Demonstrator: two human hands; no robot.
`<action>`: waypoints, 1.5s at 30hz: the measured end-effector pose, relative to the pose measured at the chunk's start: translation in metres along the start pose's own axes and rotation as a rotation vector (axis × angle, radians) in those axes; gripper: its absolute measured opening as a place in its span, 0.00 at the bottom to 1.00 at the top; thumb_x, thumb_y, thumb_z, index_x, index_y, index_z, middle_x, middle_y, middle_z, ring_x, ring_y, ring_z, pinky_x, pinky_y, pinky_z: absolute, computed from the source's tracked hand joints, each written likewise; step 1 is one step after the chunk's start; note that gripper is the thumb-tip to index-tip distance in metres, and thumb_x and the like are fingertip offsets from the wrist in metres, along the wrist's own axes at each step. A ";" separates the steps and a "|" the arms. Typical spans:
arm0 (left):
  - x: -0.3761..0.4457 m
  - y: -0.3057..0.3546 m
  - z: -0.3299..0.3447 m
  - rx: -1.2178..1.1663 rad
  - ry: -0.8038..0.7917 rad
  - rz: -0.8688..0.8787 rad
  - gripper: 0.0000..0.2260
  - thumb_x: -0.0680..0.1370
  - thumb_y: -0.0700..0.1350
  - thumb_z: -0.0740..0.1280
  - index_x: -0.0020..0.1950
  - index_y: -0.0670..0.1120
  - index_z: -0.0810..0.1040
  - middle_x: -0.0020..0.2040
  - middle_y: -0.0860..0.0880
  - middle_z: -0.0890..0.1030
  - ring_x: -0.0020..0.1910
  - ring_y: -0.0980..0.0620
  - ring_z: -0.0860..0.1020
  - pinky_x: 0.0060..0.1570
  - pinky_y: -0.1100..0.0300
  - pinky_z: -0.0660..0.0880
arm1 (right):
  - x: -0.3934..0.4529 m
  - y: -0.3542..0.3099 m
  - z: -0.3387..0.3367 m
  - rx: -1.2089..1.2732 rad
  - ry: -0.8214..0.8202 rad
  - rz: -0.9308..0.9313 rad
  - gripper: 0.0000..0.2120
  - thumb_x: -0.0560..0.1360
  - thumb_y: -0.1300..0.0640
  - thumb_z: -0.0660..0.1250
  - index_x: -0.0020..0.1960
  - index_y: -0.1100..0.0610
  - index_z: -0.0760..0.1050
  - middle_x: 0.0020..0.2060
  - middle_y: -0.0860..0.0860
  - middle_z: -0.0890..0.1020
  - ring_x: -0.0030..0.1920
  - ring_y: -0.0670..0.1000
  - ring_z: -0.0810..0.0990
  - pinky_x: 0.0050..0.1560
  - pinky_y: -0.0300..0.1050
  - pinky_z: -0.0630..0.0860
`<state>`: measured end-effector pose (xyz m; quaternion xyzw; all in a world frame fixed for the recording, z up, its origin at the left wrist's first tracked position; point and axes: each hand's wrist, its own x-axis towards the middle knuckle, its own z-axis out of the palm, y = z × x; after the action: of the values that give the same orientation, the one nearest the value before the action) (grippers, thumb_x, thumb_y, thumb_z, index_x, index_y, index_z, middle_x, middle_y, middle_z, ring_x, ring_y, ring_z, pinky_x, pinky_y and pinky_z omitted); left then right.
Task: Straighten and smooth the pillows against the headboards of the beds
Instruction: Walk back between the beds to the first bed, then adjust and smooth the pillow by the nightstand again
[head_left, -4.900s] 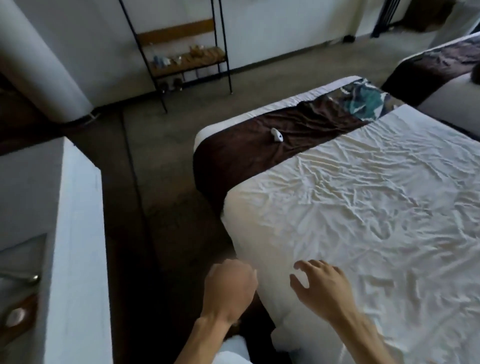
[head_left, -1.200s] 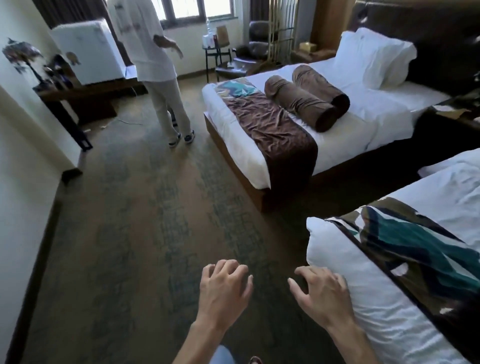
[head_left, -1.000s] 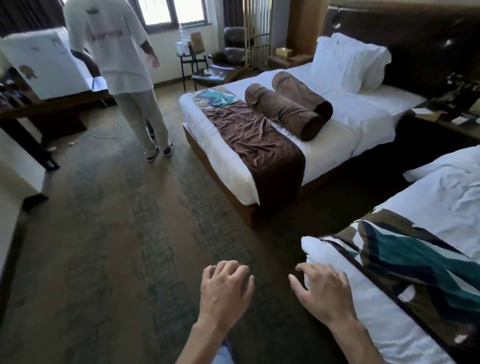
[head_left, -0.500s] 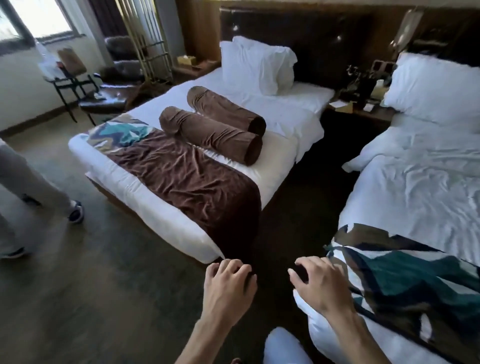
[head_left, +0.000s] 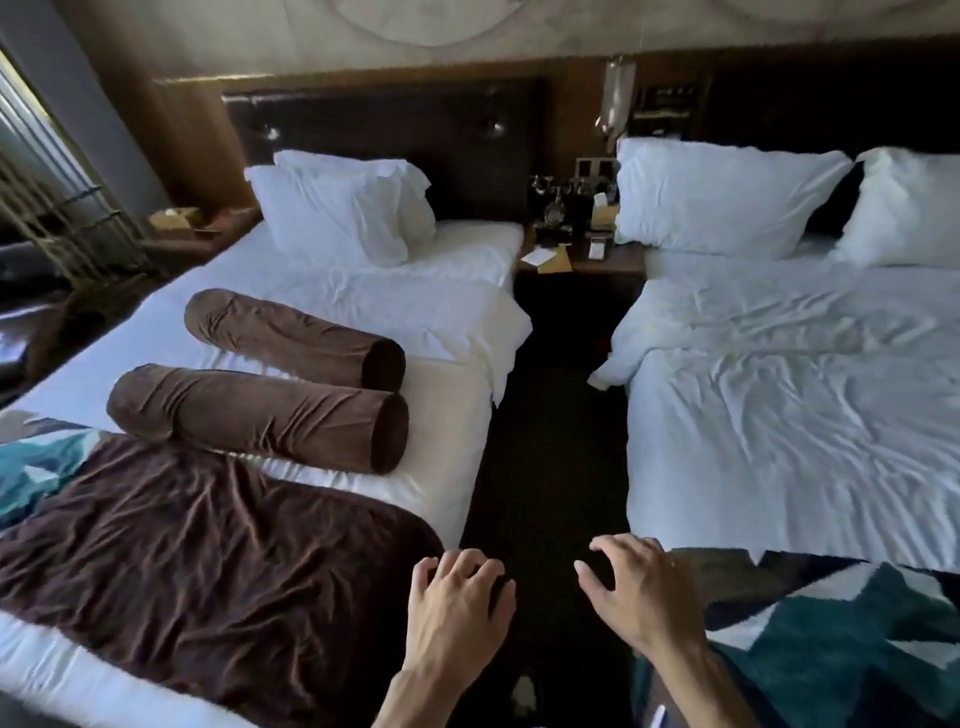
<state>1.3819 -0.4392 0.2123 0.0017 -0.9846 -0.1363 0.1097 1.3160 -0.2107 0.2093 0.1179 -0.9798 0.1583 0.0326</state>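
Two white pillows (head_left: 343, 208) lean overlapped against the dark headboard (head_left: 384, 119) of the left bed. On the right bed a large white pillow (head_left: 722, 200) and a second white pillow (head_left: 909, 208) stand against their headboard (head_left: 831, 104). My left hand (head_left: 457, 608) and my right hand (head_left: 639, 592) hover low in the aisle between the two bed feet, fingers loosely curled, holding nothing. Both hands are far from every pillow.
Two brown bolster cushions (head_left: 270, 410) lie across the left bed above a brown runner (head_left: 197, 561). A teal patterned runner (head_left: 841, 639) covers the right bed's foot. A nightstand (head_left: 576, 254) with a phone and papers closes the dark aisle (head_left: 550, 441).
The view has swung from the far side of a bed round to face both headboards. The standing person has left the view. My hands stay in front of me, empty.
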 end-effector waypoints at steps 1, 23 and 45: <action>0.029 -0.004 0.002 -0.005 0.000 0.024 0.08 0.76 0.60 0.65 0.48 0.59 0.80 0.47 0.61 0.81 0.51 0.60 0.79 0.54 0.53 0.75 | 0.025 0.002 -0.001 -0.010 0.007 0.019 0.23 0.73 0.33 0.56 0.52 0.46 0.81 0.46 0.42 0.85 0.46 0.50 0.82 0.46 0.53 0.79; 0.644 -0.041 0.139 -0.119 -0.098 0.201 0.12 0.77 0.59 0.60 0.48 0.57 0.82 0.48 0.60 0.82 0.50 0.57 0.80 0.54 0.54 0.73 | 0.561 0.132 0.023 -0.125 0.242 0.283 0.19 0.71 0.36 0.61 0.44 0.50 0.81 0.36 0.46 0.83 0.38 0.54 0.83 0.38 0.50 0.75; 1.121 0.176 0.321 -0.098 -0.290 0.393 0.12 0.76 0.59 0.58 0.47 0.58 0.80 0.48 0.61 0.82 0.51 0.56 0.80 0.53 0.50 0.75 | 0.935 0.467 -0.032 -0.083 0.134 0.554 0.20 0.71 0.36 0.61 0.49 0.49 0.82 0.43 0.45 0.86 0.44 0.51 0.84 0.46 0.56 0.79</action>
<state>0.2229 -0.2210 0.2004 -0.2145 -0.9637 -0.1589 -0.0087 0.2971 0.0236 0.1926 -0.1666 -0.9759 0.1285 0.0576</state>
